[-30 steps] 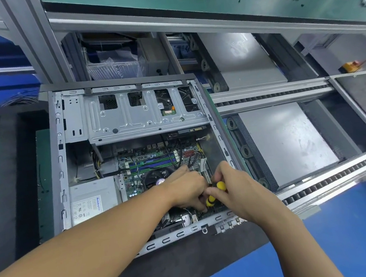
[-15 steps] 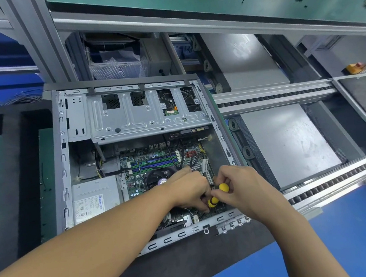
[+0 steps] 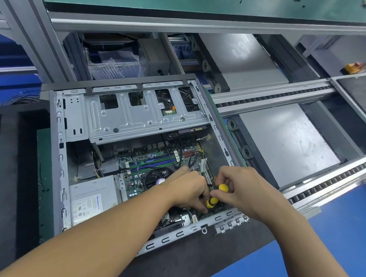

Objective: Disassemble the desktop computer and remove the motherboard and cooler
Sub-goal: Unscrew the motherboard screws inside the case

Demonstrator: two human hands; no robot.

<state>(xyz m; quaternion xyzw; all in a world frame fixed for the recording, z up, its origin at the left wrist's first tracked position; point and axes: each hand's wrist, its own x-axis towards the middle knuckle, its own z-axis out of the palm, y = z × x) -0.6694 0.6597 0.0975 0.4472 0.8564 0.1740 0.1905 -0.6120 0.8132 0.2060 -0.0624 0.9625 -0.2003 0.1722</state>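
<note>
While the right hand (image 3: 242,192) pinches the screwdriver (image 3: 223,188), cables (image 3: 180,155) cross the motherboard (image 3: 154,158).

One wide-angle camera, worn on the person's head, looked forward and steeply down from close above the surface. The open computer case (image 3: 61,164) filled the middle left of the frame. Both forearms entered from the bottom edge, and the left hand (image 3: 187,187) and right hand (image 3: 243,188) met at a yellow screwdriver (image 3: 223,188) just below centre. The conveyor rails (image 3: 274,97) slanted off toward the right.
</note>
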